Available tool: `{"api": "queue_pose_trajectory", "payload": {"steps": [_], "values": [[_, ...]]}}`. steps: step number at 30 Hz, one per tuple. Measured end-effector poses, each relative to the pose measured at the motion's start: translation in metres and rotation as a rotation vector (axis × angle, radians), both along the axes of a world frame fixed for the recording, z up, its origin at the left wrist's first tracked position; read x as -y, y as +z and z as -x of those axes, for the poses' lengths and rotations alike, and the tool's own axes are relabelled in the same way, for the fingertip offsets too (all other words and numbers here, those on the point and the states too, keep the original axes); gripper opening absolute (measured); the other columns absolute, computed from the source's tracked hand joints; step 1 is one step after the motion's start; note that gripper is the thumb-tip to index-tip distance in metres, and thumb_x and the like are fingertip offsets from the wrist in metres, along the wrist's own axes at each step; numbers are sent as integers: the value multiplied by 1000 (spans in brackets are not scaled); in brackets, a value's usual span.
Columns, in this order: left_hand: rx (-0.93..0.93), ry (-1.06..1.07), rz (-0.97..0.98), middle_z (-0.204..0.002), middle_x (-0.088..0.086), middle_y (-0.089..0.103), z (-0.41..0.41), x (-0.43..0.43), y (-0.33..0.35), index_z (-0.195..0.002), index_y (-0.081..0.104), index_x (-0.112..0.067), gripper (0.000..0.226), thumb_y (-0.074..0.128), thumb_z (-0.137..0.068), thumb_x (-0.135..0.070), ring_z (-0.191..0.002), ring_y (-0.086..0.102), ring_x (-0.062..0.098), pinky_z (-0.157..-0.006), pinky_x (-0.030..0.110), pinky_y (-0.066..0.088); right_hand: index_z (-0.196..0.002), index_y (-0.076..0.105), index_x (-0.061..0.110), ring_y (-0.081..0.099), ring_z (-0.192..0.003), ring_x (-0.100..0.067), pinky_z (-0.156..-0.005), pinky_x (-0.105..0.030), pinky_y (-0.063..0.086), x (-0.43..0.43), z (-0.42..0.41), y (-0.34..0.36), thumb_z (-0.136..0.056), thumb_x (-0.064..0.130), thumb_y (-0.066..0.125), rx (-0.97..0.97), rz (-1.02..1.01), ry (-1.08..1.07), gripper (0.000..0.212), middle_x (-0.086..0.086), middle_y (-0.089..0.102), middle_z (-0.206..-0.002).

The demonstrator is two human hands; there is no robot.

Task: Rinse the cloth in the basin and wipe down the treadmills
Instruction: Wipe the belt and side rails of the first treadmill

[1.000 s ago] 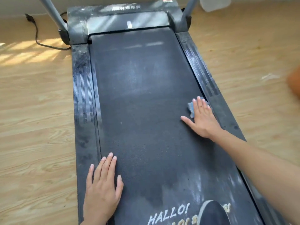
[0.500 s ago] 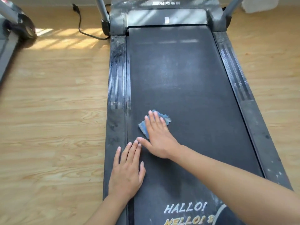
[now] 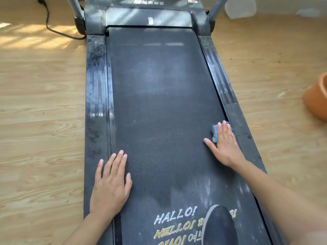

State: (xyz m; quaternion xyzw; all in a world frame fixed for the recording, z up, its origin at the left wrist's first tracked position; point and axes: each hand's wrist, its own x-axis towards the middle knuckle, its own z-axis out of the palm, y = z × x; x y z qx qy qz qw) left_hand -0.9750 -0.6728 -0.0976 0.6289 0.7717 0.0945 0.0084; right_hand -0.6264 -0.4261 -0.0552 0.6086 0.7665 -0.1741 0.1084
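Observation:
A black treadmill belt (image 3: 159, 103) runs away from me, dusty in its far half, with grey side rails (image 3: 96, 85). My right hand (image 3: 225, 145) lies flat with straight fingers and presses a small blue cloth (image 3: 214, 131) onto the belt at its right edge. The cloth shows only beside and past my fingers. My left hand (image 3: 111, 183) rests flat, fingers spread, on the belt's left edge and the left rail. White and yellow lettering (image 3: 175, 225) is printed on the belt near me.
An orange basin (image 3: 316, 101) stands on the wooden floor at the right edge. A black power cable (image 3: 53, 29) lies on the floor at the far left. A dark shoe toe (image 3: 219, 227) rests on the belt near me. Grey uprights (image 3: 75, 7) rise at the treadmill's head.
My right hand slid the cloth from the belt's left side, beside my left hand, across to the right edge. My left hand stayed flat on the left edge.

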Motion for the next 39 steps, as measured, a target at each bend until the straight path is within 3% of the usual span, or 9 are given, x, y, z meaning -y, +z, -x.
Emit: {"api": "queue_pose_trajectory", "payload": {"steps": [5,9,13,15,18,22,31,35,39], "values": [[4,0,18,-168,7,42,-6,-6,1,-159,47,-7,63,37,-104,-36,-152,46,30,-127,59,29,-163,-14,9,-30,-155,-20,-128,-47,-10,13,21,2,-85,88,20,-95,19,-148,116,-7,-25,-170],[8,5,38,-170,6,39,-4,-5,6,-160,45,-8,63,39,-104,-37,-154,43,27,-128,57,28,-161,-20,8,-39,-150,-22,-125,-46,-17,52,106,-8,-92,83,21,-116,30,177,110,-8,-34,-167],[60,69,10,-168,15,39,1,-1,7,-159,41,1,72,48,-98,-37,-156,39,31,-127,55,31,-163,-12,6,-34,-153,-26,-128,-51,-7,88,210,-9,-104,63,31,-138,68,677,93,-13,-29,-168],[106,55,-38,-163,17,44,1,2,5,-158,41,2,73,49,-94,-33,-154,40,34,-126,55,31,-164,-8,6,-30,-155,-25,-128,-49,-6,102,232,-11,-106,57,33,-130,75,856,87,-13,-23,-170],[179,52,-78,-158,16,49,3,4,4,-155,42,2,74,44,-85,-21,-154,41,34,-127,53,28,-165,-2,10,-23,-157,-20,-130,-44,-5,106,218,-12,-104,66,30,-157,18,954,89,-8,-15,-172],[171,56,-64,-157,15,50,4,3,5,-154,44,1,71,36,-85,-13,-154,41,34,-127,52,28,-166,-8,19,-25,-156,-14,-130,-44,-3,88,167,-11,-96,84,23,-76,-35,811,100,1,-19,-172],[192,26,-106,-154,15,53,-1,0,-1,-146,52,2,60,36,-89,-9,-154,42,35,-125,57,33,-164,-16,22,-25,-156,-15,-130,-48,2,22,-32,3,-85,92,12,42,26,-17,109,1,-26,-170],[331,89,-117,-157,11,48,4,1,8,-147,51,-2,58,33,-92,-10,-152,43,31,-123,48,36,-164,-9,10,-21,-158,-26,-128,-52,-4,38,-4,3,-67,104,4,-51,65,-151,136,-11,-20,-171],[398,239,-187,-154,8,50,14,3,18,-144,54,-7,54,41,-91,-10,-142,49,29,-120,39,36,-160,-21,4,-35,-152,-33,-124,-53,-15,83,70,6,-73,96,21,2,131,3,133,-17,-32,-166]]}}
